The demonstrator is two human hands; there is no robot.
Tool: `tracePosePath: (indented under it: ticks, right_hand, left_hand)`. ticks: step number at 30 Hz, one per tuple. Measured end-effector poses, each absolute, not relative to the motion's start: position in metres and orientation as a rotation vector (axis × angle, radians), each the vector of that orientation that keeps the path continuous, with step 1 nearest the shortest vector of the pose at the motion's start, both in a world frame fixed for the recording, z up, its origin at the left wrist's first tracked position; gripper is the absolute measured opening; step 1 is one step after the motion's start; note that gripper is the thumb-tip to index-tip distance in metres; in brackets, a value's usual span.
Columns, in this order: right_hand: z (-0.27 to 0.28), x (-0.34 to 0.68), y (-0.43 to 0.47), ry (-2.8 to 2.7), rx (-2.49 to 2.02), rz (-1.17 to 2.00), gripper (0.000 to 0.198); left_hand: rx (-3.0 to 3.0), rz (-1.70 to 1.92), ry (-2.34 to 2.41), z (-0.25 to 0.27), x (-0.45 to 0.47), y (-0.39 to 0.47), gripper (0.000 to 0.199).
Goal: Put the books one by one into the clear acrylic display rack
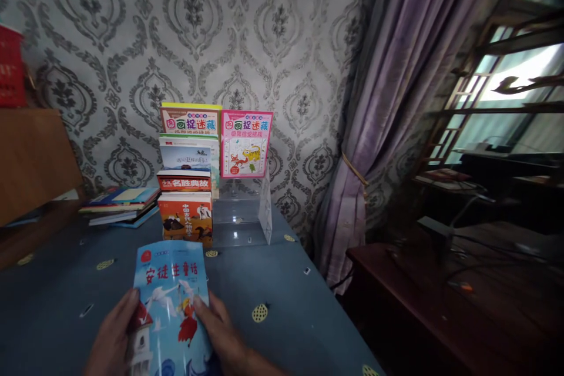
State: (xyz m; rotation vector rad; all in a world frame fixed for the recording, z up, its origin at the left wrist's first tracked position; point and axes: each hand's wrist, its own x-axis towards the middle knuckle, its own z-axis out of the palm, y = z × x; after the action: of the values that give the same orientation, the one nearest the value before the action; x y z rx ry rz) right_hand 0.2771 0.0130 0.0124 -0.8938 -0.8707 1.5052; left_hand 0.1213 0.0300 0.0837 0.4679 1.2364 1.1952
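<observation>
We have the blue book (171,308) in both hands, low in the view, in front of the clear rack (266,211). Left hand (113,329) is clamped on its left edge, thumb at the front; right hand (224,332) is clamped on its right edge, thumb on the cover. Most of the other fingers are hidden. Cover faces us, top edge pointing away: red title, white birds, a figure in red. Its bottom runs out of view, so we can't tell whether it touches the table (291,299), which has a dark blue cloth with yellow pineapples. Rack stands near the wall (304,64). Its left column is stepped: orange book (185,217) lowest, red book (185,183) behind it, then a pale blue book (187,160), and a yellow-edged book (191,118) at the top. Pink book (247,144) sits upright at top right, beside the yellow-edged one. Left of the rack we see a flat stack of books (121,205). Purple curtain (396,76) hangs tied back at right.
</observation>
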Motion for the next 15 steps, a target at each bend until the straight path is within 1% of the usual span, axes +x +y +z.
tracePosePath:
  ticks: [2,4,6,8,11,15]
  right_hand:
    - [0.022,0.278,0.016,-0.809,-0.824,1.549,0.083]
    - [0.035,0.283,0.019,-0.861,-0.768,1.492,0.077]
    - [0.05,0.292,0.019,-0.984,-0.745,1.36,0.071]
    - [0.063,0.303,0.017,-1.143,-0.79,1.16,0.063]
    - [0.069,0.318,0.011,-1.365,-0.919,0.901,0.053]
    - [0.058,0.331,0.002,-1.509,-1.075,0.838,0.05]
  left_hand:
    - [0.497,1.225,1.234,0.091,0.125,0.032,0.025]
    - [0.59,1.25,1.243,0.095,0.127,0.034,0.035]
    - [0.756,1.318,1.279,0.095,0.128,0.038,0.05]
    - [0.969,1.426,1.323,0.092,0.127,0.043,0.059]
    - [1.262,1.528,1.316,0.082,0.122,0.052,0.06]
    - [1.372,1.387,1.267,0.065,0.108,0.056,0.051]
